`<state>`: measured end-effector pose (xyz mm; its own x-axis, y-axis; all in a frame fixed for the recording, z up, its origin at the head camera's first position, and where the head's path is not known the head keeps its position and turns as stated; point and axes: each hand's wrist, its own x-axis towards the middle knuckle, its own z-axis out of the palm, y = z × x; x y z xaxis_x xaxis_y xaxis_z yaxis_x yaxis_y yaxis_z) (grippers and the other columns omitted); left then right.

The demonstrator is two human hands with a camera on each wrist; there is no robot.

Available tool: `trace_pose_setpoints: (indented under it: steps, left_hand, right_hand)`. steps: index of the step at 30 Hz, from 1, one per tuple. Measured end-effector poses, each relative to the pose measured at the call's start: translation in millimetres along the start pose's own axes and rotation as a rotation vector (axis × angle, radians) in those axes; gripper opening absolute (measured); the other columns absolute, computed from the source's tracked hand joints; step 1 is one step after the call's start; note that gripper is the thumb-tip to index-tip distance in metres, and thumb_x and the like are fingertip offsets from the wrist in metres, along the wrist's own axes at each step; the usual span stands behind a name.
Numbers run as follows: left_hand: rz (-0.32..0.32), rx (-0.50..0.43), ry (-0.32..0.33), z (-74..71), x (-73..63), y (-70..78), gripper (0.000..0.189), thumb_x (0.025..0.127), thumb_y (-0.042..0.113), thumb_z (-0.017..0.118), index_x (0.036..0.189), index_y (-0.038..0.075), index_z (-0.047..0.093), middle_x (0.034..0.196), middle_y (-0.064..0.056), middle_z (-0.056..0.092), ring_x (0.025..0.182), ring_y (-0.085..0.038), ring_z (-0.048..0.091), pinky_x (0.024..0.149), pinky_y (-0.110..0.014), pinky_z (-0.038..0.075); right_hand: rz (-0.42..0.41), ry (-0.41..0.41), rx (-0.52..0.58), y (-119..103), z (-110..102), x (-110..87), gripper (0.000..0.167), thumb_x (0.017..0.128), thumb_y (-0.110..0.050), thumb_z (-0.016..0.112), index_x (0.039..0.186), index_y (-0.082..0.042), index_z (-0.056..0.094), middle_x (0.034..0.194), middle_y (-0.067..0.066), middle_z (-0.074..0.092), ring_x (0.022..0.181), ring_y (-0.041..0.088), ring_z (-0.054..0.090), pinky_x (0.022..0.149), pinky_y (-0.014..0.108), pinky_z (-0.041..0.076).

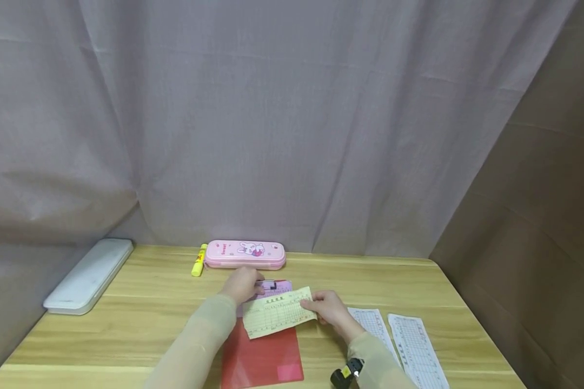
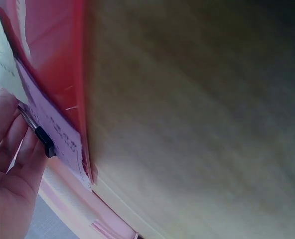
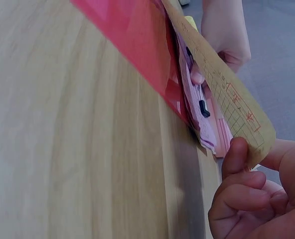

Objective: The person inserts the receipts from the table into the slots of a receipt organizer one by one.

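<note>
A translucent red folder lies on the table with purple printed sheets at its far end. Over these sheets sits a metal clip with black ends. My left hand grips the clip at its left side, fingers curled around it; in the left wrist view its metal bar runs out from the fingers. A pale yellow printed slip is held tilted over the folder and overlaps the purple sheets. My right hand pinches this slip by its right edge between thumb and fingers.
A pink pencil case stands at the back, with a yellow tube to its left. At far left lies a white flat case. Two white printed slips, one partly behind the right arm and another, lie at right.
</note>
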<state>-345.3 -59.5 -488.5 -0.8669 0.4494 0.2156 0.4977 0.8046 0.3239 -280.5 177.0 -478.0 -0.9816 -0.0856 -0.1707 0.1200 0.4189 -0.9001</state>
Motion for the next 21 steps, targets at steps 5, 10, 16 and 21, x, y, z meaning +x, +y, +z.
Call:
trace_pose_setpoints:
  steps: [5, 10, 16, 21]
  left_hand:
    - [-0.007, -0.014, -0.025, -1.6, -0.2, 0.7, 0.026, 0.077, 0.022, 0.077, 0.096, 0.006, 0.074, 0.094, -0.006, 0.073, 0.091, -0.022, 0.068, 0.086, -0.036, 0.053]
    - [-0.006, -0.014, -0.033, -1.1, 1.2, -1.4, 0.026, 0.077, 0.024, 0.077, 0.096, 0.007, 0.074, 0.093, -0.004, 0.073, 0.091, -0.021, 0.067, 0.085, -0.035, 0.054]
    - [0.016, 0.002, -0.014, -0.3, 1.1, -3.1, 0.022, 0.078, 0.02, 0.077, 0.095, 0.007, 0.074, 0.092, -0.003, 0.073, 0.09, -0.02, 0.067, 0.083, -0.034, 0.054]
    - [0.04, 0.013, 0.002, 0.6, 1.1, -3.4, 0.018, 0.078, 0.016, 0.077, 0.093, 0.007, 0.074, 0.089, -0.003, 0.073, 0.087, -0.019, 0.068, 0.082, -0.034, 0.055]
  right_hand:
    - [0.005, -0.002, 0.02, -1.0, 7.3, 3.5, 0.019, 0.084, -0.016, 0.069, 0.084, 0.002, 0.066, 0.048, -0.008, 0.036, 0.043, 0.004, 0.031, 0.041, 0.016, 0.027]
    - [0.03, -0.005, 0.064, -2.4, 13.5, 4.9, 0.017, 0.083, -0.014, 0.069, 0.084, 0.003, 0.066, 0.049, -0.007, 0.038, 0.045, 0.004, 0.033, 0.043, 0.017, 0.03]
    - [0.083, 0.022, 0.072, -3.8, 18.8, 6.2, 0.019, 0.083, -0.017, 0.07, 0.071, -0.007, 0.059, 0.05, -0.006, 0.04, 0.046, 0.006, 0.037, 0.043, 0.017, 0.035]
    - [0.101, 0.008, 0.111, -4.3, 22.6, 7.5, 0.022, 0.083, -0.015, 0.07, 0.068, -0.01, 0.056, 0.048, -0.006, 0.042, 0.042, 0.003, 0.038, 0.039, 0.014, 0.035]
